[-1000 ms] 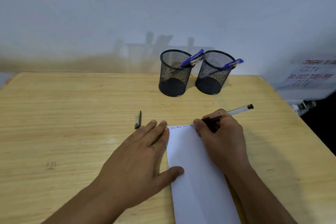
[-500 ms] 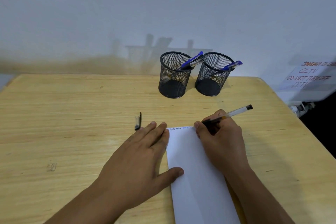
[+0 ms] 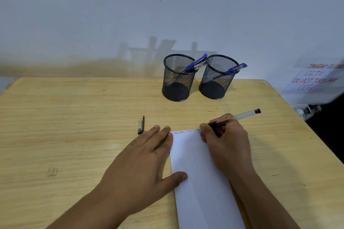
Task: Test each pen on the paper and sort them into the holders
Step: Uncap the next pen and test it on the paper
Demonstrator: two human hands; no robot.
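- A faint pencil mark [image 3: 53, 171] is seen on the near left of the wooden table [image 3: 74, 109].
- A black pen cap [image 3: 141, 125] is laid on the bare wood left of centre, just beyond the left fingertips and apart from them as far as can be told.
- The left hand [image 3: 143, 161] is spread flat, palm down, nothing being gripped; its fingers lie along the left edge of the paper [image 3: 201, 178] and its thumb is pressed onto the sheet.
- The paper, a long white strip, is stretched from the near edge towards the middle of the table, and a row of small blue words is written along its far edge.
- The left holder [image 3: 177, 78], a black mesh cup, is stood at the far side of the table with two pens [image 3: 197, 64] leaned against its right rim.
- The right holder [image 3: 217, 77] is set just beside it, a blue pen [image 3: 236, 68] being propped on its right rim.
- The right hand [image 3: 227, 141] is closed around a clear pen [image 3: 234, 118], whose tip is put to the far edge of the paper and whose black end is pointed far right; the right part of the sheet is covered by this hand and forearm.
- A blurred notice [image 3: 314, 78] with red lettering is hung at the far right, beyond the table.
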